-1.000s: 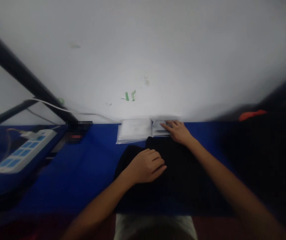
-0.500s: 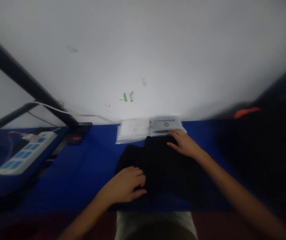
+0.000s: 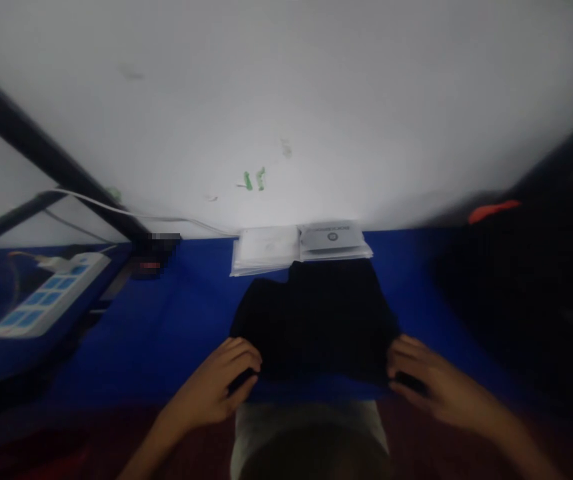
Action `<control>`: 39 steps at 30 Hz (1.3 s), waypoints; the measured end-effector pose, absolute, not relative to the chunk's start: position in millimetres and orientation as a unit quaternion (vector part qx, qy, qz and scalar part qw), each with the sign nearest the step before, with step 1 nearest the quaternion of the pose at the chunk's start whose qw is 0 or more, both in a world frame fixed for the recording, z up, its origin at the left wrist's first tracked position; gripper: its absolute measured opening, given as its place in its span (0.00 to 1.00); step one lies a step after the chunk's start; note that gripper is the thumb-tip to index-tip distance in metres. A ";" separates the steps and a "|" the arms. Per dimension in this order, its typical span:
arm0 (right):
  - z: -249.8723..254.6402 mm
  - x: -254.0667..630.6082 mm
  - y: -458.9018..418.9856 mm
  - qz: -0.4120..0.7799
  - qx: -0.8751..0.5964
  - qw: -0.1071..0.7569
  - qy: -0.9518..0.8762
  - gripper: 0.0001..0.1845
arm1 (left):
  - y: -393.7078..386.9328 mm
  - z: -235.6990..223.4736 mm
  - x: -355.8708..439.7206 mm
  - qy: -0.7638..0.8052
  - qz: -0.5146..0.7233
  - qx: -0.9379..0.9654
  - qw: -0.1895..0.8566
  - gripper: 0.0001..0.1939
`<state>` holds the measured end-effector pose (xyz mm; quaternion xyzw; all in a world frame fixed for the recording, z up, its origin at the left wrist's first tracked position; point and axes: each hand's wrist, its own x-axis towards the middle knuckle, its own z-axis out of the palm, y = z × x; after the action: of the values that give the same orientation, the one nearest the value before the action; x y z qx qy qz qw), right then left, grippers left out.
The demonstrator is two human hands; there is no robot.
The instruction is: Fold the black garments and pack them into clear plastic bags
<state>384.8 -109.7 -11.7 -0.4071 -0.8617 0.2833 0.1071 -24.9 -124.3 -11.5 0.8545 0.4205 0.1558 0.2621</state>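
A black garment (image 3: 326, 320) lies spread on the blue tabletop (image 3: 176, 320) in front of me; it is too dark to tell its exact kind. At its near left corner my left hand (image 3: 223, 380) is closed, with fingers and thumb pinching the edge. My right hand (image 3: 429, 380) grips the near right corner in much the same way. Just beyond the garment's far edge are two side-by-side piles of flat packets, white plastic ones (image 3: 269, 247) at left and grey printed ones (image 3: 333, 239) at right.
A white power strip (image 3: 51, 293) with blue sockets rests at the left, with a cable (image 3: 166, 219) running along the wall (image 3: 316, 87). Black frame bars (image 3: 41, 143) slant across the left side. A large dark mass with an orange patch (image 3: 493, 211) occupies the right.
My right hand has come back from the far edge near the packets to the garment's near right corner. My left hand has shifted slightly left and now pinches the left edge.
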 end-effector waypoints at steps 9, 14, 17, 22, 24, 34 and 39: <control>-15.3 395.6 -103.5 0.291 -0.490 0.206 -0.795 0.07 | -113.7 -21.5 -27.5 0.490 0.263 0.803 0.212 0.06; -17.5 388.9 -65.7 0.200 -0.532 0.295 -0.768 0.10 | -81.4 -24.4 -17.0 0.551 0.302 0.760 0.164 0.09; -23.0 380.5 -34.6 0.155 -0.524 0.288 -0.787 0.11 | -57.2 -22.7 -13.0 0.579 0.260 0.760 0.138 0.11; -37.5 369.8 5.9 0.003 -0.527 0.173 -0.832 0.13 | -24.1 -11.5 -5.2 0.564 0.135 0.808 0.104 0.13; -39.7 365.9 17.0 -0.061 -0.527 0.147 -0.835 0.16 | -11.4 -8.6 4.6 0.530 0.146 0.829 0.101 0.15; -39.2 356.9 43.2 -0.124 -0.506 0.115 -0.846 0.15 | 40.1 -21.1 52.8 0.560 0.161 0.798 0.153 0.14; -40.2 368.3 41.9 -0.070 -0.487 0.162 -0.855 0.12 | 39.5 -22.4 50.5 0.580 0.173 0.784 0.136 0.11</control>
<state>368.3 41.9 -40.2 -0.4871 -0.8553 -0.0700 0.1620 50.5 39.5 -22.4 0.7843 0.5800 0.1732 0.1363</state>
